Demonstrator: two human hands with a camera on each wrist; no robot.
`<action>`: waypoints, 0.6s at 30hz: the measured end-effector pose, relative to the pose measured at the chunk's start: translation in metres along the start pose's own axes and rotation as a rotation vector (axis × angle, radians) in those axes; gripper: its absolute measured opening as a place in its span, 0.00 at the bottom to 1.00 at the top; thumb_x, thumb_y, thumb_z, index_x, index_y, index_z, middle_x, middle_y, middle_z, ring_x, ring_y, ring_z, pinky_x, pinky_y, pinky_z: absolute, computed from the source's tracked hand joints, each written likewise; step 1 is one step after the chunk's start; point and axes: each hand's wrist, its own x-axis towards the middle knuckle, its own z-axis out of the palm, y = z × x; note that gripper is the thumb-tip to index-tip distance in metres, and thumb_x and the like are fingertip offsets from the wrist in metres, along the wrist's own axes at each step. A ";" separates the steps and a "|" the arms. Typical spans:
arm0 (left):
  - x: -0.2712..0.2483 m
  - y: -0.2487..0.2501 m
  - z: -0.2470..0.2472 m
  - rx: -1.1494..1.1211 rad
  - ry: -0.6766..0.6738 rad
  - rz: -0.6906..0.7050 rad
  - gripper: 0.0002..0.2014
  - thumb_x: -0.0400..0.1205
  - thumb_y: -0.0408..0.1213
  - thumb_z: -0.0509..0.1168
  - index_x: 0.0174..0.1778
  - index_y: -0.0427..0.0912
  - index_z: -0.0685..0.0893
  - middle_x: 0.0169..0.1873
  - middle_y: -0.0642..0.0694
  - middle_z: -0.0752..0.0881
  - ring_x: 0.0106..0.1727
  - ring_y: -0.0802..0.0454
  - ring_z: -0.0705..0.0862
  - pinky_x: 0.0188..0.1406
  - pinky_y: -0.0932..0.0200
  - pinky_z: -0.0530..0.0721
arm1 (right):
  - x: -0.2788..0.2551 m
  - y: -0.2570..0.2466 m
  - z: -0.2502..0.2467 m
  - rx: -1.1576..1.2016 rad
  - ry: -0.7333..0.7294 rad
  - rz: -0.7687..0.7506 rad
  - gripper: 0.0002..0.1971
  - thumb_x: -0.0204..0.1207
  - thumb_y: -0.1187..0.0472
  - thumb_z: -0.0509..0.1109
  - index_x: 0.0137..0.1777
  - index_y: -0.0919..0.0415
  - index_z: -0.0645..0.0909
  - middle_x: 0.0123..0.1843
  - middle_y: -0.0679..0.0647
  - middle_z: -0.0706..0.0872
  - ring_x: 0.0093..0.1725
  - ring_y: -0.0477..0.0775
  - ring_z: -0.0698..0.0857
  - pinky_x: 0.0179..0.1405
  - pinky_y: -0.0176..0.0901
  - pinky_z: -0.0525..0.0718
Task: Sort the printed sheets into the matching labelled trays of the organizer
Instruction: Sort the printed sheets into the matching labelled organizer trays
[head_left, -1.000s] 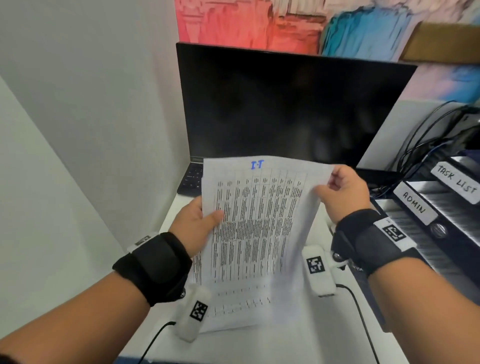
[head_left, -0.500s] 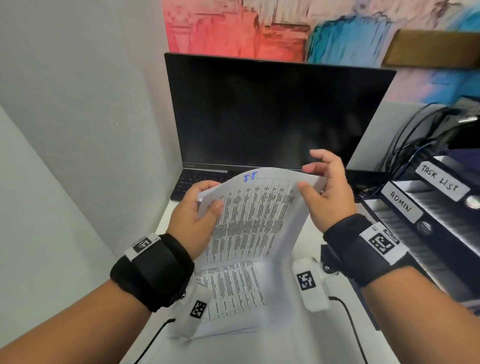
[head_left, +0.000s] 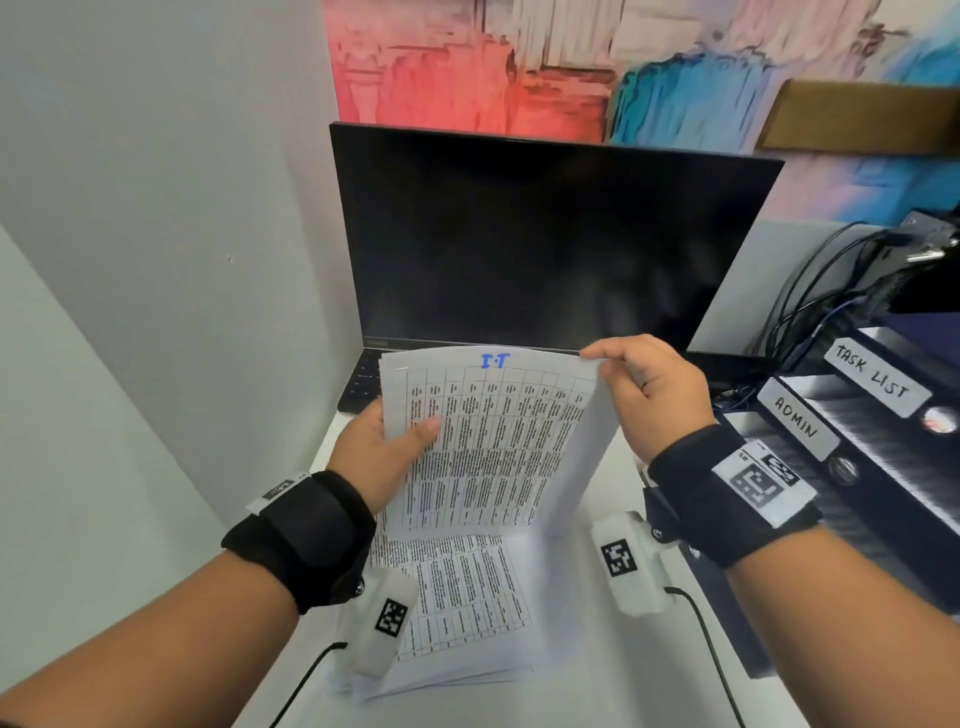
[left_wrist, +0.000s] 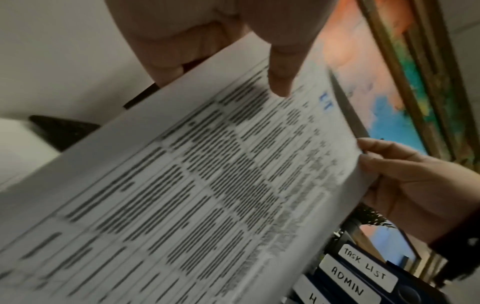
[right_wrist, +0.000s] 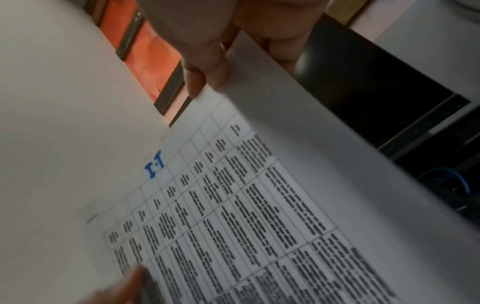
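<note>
Now we pinch the thin I-T sheet (head_left: 483, 441) with left hand (head_left: 379, 452) and right hand (head_left: 654, 389) before the glossy black monitor (head_left: 545, 244), dark trays (head_left: 857, 441) alongside.

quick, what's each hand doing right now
Left hand: grips the left edge of the I-T sheet, thumb on its printed face.
Right hand: pinches the top right corner of the same sheet.
</note>
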 end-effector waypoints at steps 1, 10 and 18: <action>0.000 -0.002 0.000 0.005 -0.015 -0.027 0.08 0.80 0.40 0.67 0.53 0.55 0.81 0.49 0.57 0.88 0.52 0.57 0.87 0.56 0.51 0.85 | 0.000 0.000 -0.001 0.039 0.014 0.039 0.13 0.77 0.70 0.67 0.48 0.50 0.85 0.46 0.44 0.82 0.46 0.40 0.79 0.51 0.22 0.73; 0.002 0.000 0.005 -0.040 -0.036 -0.054 0.09 0.79 0.36 0.69 0.53 0.52 0.83 0.48 0.56 0.89 0.50 0.56 0.88 0.54 0.53 0.86 | -0.006 -0.004 -0.002 0.074 -0.045 0.175 0.15 0.78 0.67 0.66 0.39 0.44 0.73 0.40 0.37 0.79 0.39 0.36 0.78 0.38 0.30 0.75; 0.007 -0.007 0.006 0.077 -0.061 -0.025 0.16 0.77 0.39 0.71 0.60 0.50 0.80 0.49 0.57 0.86 0.49 0.60 0.85 0.43 0.63 0.84 | -0.012 0.001 -0.002 0.023 -0.107 0.203 0.09 0.79 0.67 0.63 0.48 0.50 0.74 0.41 0.40 0.79 0.40 0.34 0.77 0.37 0.27 0.73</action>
